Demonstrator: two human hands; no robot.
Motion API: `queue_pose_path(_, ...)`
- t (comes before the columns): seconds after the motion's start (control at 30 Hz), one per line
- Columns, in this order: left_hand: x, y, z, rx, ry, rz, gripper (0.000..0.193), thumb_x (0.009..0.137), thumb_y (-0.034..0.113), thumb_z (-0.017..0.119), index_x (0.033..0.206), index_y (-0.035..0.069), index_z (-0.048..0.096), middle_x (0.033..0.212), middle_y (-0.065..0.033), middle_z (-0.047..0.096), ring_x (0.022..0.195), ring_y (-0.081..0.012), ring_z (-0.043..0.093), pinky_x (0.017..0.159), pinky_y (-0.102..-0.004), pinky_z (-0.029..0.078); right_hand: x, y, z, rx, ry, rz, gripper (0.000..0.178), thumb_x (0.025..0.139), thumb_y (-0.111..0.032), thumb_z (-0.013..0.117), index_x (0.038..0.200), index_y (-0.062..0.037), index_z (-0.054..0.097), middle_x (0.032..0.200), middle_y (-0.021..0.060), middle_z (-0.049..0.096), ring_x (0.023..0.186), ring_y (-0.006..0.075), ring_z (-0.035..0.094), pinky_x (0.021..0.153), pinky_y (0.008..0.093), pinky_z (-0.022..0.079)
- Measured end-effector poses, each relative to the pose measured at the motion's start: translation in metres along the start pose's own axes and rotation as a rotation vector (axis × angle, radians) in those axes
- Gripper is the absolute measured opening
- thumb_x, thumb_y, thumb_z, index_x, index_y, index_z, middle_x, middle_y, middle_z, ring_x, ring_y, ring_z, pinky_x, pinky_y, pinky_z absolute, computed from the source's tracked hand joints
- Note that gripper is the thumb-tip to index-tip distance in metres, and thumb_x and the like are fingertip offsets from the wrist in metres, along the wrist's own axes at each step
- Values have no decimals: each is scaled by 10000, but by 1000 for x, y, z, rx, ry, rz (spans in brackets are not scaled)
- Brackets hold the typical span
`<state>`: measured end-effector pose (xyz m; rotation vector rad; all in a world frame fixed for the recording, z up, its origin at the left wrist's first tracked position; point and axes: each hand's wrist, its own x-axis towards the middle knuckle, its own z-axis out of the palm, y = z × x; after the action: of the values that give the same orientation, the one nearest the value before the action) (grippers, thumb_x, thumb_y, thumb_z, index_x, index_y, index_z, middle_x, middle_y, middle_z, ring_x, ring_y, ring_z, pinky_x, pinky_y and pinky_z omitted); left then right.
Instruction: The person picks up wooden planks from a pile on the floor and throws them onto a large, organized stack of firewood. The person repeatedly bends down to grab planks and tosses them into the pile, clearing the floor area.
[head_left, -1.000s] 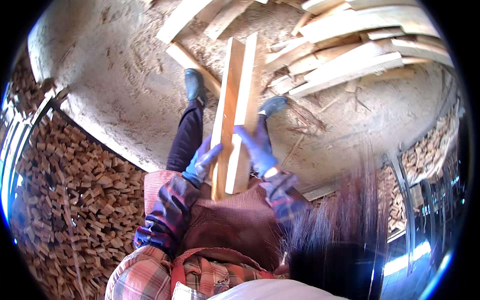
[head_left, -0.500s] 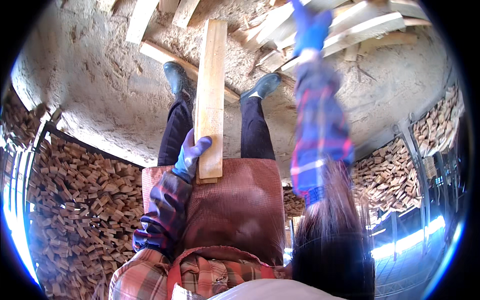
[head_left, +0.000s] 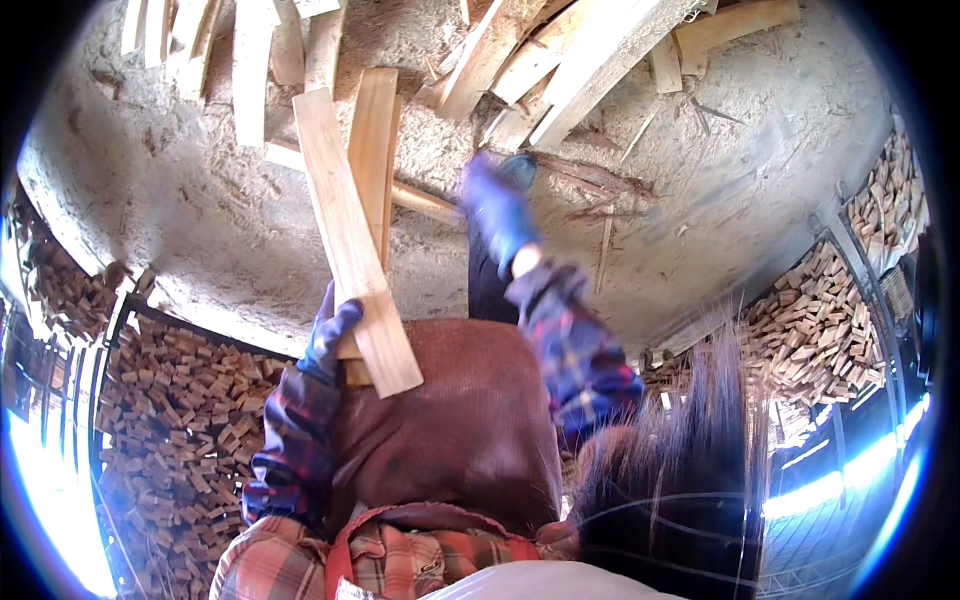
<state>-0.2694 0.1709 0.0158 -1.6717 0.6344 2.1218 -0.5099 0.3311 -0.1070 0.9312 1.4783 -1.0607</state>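
Note:
My left hand (head_left: 328,338), in a blue-purple work glove, grips several flat wooden boards near their lower ends, above my lap. The top board (head_left: 355,245) leans across the others, its far end tilted left. Beneath it the other boards (head_left: 372,135) point away from me, their near ends partly covered. My right hand (head_left: 497,208), gloved in blue, is over my right leg, apart from the boards. Motion smears its fingers, and nothing can be made out in them. A reddish-brown apron (head_left: 455,430) covers my lap.
Loose wooden slats (head_left: 255,70) lie on the dusty ground (head_left: 170,190) at the far left. A heap of longer boards (head_left: 600,75) lies ahead to the right. Stacked wood pieces (head_left: 190,420) rise at the left, with another stack (head_left: 800,335) at the right.
My right hand has come back from the board heap toward my legs. The boards in my left hand, lined up before, are now fanned, with one slanting across the top.

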Motion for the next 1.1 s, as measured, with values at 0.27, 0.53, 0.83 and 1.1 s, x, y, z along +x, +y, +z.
queue_pose_path(0.27,8,-3,22,102,79,-40,781,798,270,662,1453,13,324,1252,-103,551,1099,-201,582,957,-330,486,149,-143,-124,-409,459,-500,889,636,-300,885,1306,74,435,1169,230,598,1000,309,606,928,408,486)
queue_pose_path(0.53,-31,-2,65,297,131,58,698,852,281,705,1410,23,374,1174,-80,562,1037,-175,542,932,-327,455,-110,-45,-69,-407,-230,-359,684,743,-303,813,1271,1,502,1010,89,644,910,194,630,782,337,506)
queue_pose_path(0.83,-37,25,56,-3,-40,-69,735,862,380,709,1415,47,357,1274,-83,541,1128,-189,563,938,-347,488,-130,53,64,-44,-366,29,903,829,-389,724,1451,32,222,1281,196,512,1147,281,544,930,351,475)
queue_pose_path(1.1,-28,34,28,95,-92,-249,731,848,215,714,1422,51,292,1196,-110,575,1035,-202,611,879,-360,530,-125,90,96,178,-247,6,521,888,-450,637,1171,-23,538,1144,171,482,1054,244,520,890,366,454)
